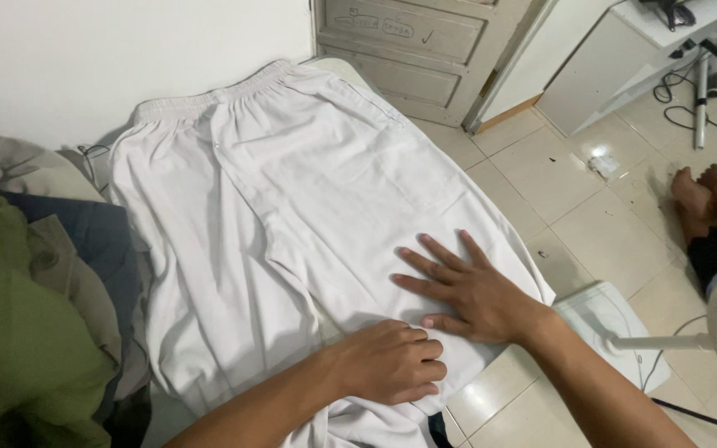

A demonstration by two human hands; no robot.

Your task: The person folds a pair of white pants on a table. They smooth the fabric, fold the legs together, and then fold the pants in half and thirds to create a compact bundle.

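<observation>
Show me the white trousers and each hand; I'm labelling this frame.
white trousers (292, 191): head view, upper leg cloth.
left hand (392, 362): head view, back of fist.
right hand (468, 286): head view, back, flat.

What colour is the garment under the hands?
White, plain, without pattern: the trousers, seen best in the head view.

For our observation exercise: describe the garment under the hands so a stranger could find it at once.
On the padded board by the panelled door lie pale white cotton trousers, waistband toward the wall. Both hands press them; the neighbouring clothes are green and dark.
</observation>
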